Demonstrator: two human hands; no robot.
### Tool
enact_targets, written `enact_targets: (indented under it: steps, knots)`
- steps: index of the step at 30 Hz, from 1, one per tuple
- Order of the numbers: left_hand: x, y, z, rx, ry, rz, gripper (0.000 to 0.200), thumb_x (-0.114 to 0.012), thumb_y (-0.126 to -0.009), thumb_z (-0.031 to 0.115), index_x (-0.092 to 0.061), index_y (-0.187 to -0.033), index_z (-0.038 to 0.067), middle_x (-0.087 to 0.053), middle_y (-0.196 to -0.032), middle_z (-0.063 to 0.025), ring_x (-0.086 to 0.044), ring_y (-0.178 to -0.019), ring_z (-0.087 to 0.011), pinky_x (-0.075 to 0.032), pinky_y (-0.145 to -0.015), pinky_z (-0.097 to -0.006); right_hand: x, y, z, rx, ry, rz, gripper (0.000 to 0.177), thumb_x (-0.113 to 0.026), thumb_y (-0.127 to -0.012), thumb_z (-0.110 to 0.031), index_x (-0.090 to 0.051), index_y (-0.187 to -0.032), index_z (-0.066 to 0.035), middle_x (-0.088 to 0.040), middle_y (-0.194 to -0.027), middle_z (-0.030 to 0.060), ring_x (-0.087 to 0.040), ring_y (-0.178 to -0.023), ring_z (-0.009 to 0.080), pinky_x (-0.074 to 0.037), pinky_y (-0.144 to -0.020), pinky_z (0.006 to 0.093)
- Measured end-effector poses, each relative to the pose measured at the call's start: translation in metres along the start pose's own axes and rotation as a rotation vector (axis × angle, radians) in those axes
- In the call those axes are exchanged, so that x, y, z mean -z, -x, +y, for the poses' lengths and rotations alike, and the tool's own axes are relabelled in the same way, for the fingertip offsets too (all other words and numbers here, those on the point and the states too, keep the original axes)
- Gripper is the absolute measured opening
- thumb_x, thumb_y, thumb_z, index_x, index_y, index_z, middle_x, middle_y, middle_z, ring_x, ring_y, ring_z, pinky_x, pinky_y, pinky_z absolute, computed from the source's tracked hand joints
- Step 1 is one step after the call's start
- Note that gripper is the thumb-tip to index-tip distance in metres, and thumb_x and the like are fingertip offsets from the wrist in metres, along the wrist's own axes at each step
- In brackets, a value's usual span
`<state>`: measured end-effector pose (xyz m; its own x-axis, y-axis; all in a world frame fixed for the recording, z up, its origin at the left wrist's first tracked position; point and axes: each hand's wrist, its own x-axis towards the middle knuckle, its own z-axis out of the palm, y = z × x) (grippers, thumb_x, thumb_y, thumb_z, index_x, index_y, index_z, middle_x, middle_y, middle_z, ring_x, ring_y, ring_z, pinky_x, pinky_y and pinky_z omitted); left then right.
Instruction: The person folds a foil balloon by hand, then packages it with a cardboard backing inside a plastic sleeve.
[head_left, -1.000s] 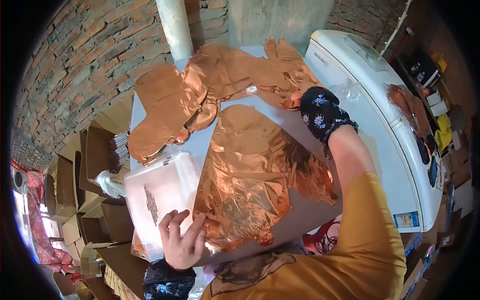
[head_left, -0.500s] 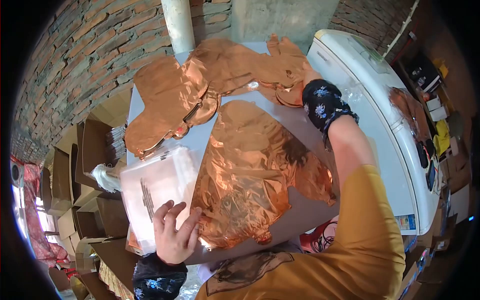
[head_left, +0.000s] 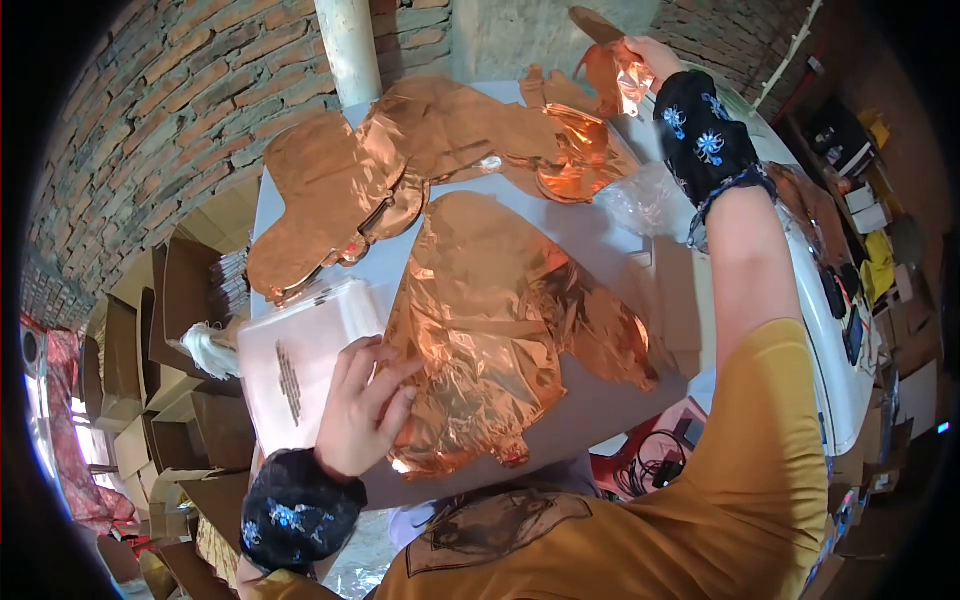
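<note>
Foil piece (head_left: 607, 72) aloft, pinched in the right hand (head_left: 654, 58) near the desk's (head_left: 600, 425) far right corner, left hand (head_left: 358, 425) loosely open at the large foil sheet's (head_left: 490, 320) edge, toward the near left corner, seemingly a picking-up step, next calling for a steady pinch.

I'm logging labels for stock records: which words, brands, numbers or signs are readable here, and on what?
Readable text: none.
Clear plastic bags: dark printed lines, too small and blurred to read.
Mustard shirt: dark picture panel, no lettering I can make out.
</note>
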<state>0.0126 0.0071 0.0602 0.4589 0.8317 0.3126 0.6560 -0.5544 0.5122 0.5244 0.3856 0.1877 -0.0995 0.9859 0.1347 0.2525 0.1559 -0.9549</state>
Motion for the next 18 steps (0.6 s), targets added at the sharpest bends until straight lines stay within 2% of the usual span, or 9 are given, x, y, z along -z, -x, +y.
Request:
enact_targets:
  steps: [2,3,4,6,8,10,12,14,18]
  knots:
    - [-0.007,-0.002,-0.008,0.120,0.263,-0.031,0.029,-0.062,-0.094,0.009,-0.065,-0.122,0.005,-0.059,-0.116,-0.0125,-0.055,-0.114,-0.0298,-0.048,-0.095,-0.0397,-0.050,0.026,-0.022,0.053,0.082,0.064,0.019,-0.057,-0.102,-0.021,-0.064,-0.107,-0.004,-0.065,-0.094,0.0018,-0.063,-0.087,0.0111,-0.052,-0.075,0.0250]
    - [-0.009,-0.008,-0.007,0.457,0.670,-0.118,0.028,-0.058,-0.101,0.018,-0.064,-0.124,0.003,-0.061,-0.112,-0.0074,-0.058,-0.109,-0.0188,-0.049,-0.092,-0.0348,-0.068,0.038,-0.028,0.102,0.046,0.002,0.017,-0.057,-0.101,-0.020,-0.063,-0.110,-0.006,-0.064,-0.096,0.0020,-0.063,-0.088,0.0109,-0.052,-0.075,0.0247]
    - [-0.014,-0.015,-0.016,0.532,0.878,-0.134,0.044,-0.052,-0.105,0.035,-0.058,-0.128,-0.002,-0.064,-0.116,-0.0084,-0.061,-0.111,-0.0216,-0.045,-0.100,-0.0327,-0.082,0.048,-0.028,0.114,0.143,-0.049,0.017,-0.058,-0.101,-0.020,-0.062,-0.110,-0.007,-0.064,-0.097,0.0021,-0.063,-0.090,0.0109,-0.052,-0.078,0.0250]
    - [-0.021,-0.033,-0.030,0.698,1.389,-0.119,0.054,-0.048,-0.105,0.044,-0.053,-0.130,-0.004,-0.063,-0.122,-0.0130,-0.060,-0.116,-0.0225,-0.046,-0.103,-0.0328,-0.114,0.071,-0.026,0.132,0.333,-0.164,0.016,-0.058,-0.100,-0.018,-0.061,-0.111,-0.008,-0.064,-0.097,0.0023,-0.063,-0.093,0.0108,-0.051,-0.082,0.0258]
    - [-0.032,-0.056,-0.049,0.719,1.491,-0.164,0.062,-0.045,-0.104,0.050,-0.051,-0.131,-0.005,-0.061,-0.130,-0.0161,-0.058,-0.122,-0.0248,-0.046,-0.107,-0.0351,-0.162,0.135,-0.048,0.016,0.176,-0.460,0.013,-0.057,-0.101,-0.019,-0.061,-0.108,-0.009,-0.063,-0.100,0.0008,-0.060,-0.102,0.0114,-0.047,-0.093,0.0283]
    - [-0.049,-0.079,-0.079,0.696,1.664,-0.287,0.066,-0.042,-0.103,0.055,-0.052,-0.131,-0.004,-0.059,-0.134,-0.0177,-0.058,-0.124,-0.0251,-0.044,-0.108,-0.0350,-0.203,0.177,-0.030,0.463,0.400,-0.483,0.015,-0.056,-0.101,-0.021,-0.060,-0.104,-0.007,-0.062,-0.094,-0.0019,-0.061,-0.101,0.0138,-0.047,-0.091,0.0293]
    - [-0.049,-0.092,-0.078,0.679,1.755,-0.335,0.071,-0.041,-0.102,0.060,-0.053,-0.131,-0.004,-0.058,-0.137,-0.0197,-0.058,-0.125,-0.0253,-0.044,-0.108,-0.0348,-0.239,0.213,-0.008,0.363,0.293,-0.556,0.017,-0.056,-0.101,-0.022,-0.059,-0.102,-0.005,-0.064,-0.089,0.0022,-0.064,-0.093,0.0174,-0.049,-0.082,0.0306]
    - [-0.049,-0.104,-0.053,0.678,1.761,-0.307,0.076,-0.040,-0.100,0.064,-0.054,-0.131,-0.004,-0.056,-0.138,-0.0221,-0.058,-0.125,-0.0255,-0.045,-0.107,-0.0348,-0.262,0.258,-0.012,0.380,0.532,-0.502,0.016,-0.057,-0.100,-0.020,-0.059,-0.103,-0.004,-0.064,-0.085,0.0098,-0.065,-0.082,0.0228,-0.049,-0.074,0.0336]
    - [-0.066,-0.131,-0.087,0.901,1.396,-0.224,0.081,-0.046,-0.090,0.077,-0.061,-0.117,0.002,-0.070,-0.099,-0.0082,-0.069,-0.086,-0.0178,-0.057,-0.087,-0.0348,-0.291,0.314,0.025,0.486,0.479,-0.291,0.016,-0.059,-0.098,-0.020,-0.060,-0.102,-0.005,-0.064,-0.084,0.0144,-0.065,-0.076,0.0340,-0.049,-0.066,0.0405]
